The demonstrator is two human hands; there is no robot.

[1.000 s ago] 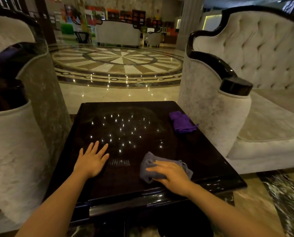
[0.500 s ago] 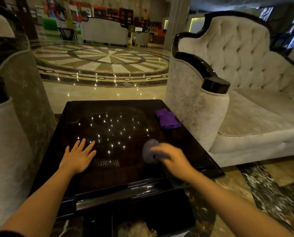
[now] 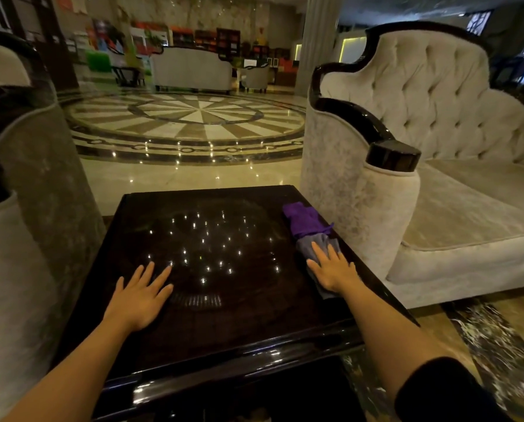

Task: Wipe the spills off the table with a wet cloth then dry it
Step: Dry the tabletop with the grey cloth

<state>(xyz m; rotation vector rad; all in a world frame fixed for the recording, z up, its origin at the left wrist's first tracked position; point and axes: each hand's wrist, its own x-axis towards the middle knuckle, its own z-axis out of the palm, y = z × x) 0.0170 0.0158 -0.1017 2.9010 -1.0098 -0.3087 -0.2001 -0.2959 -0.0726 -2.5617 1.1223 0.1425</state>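
A dark glossy square table (image 3: 239, 324) fills the middle of the head view, with ceiling lights mirrored in its top. My right hand (image 3: 332, 269) lies flat, fingers spread, pressing a grey cloth (image 3: 314, 245) onto the table near its right edge. The grey cloth's far end touches a purple cloth (image 3: 304, 220) lying at the far right of the tabletop. My left hand (image 3: 141, 292) rests flat and open on the near left of the table, holding nothing. No spill is clear on the dark surface.
A pale tufted sofa (image 3: 437, 166) with a black-capped armrest (image 3: 391, 155) stands close against the table's right side. Another pale armchair (image 3: 14, 226) flanks the left. Polished marble floor (image 3: 190, 123) stretches beyond the far edge.
My right hand has carried the grey cloth from the near middle of the table to the right edge, up against the purple cloth. My left hand has stayed flat on the table.
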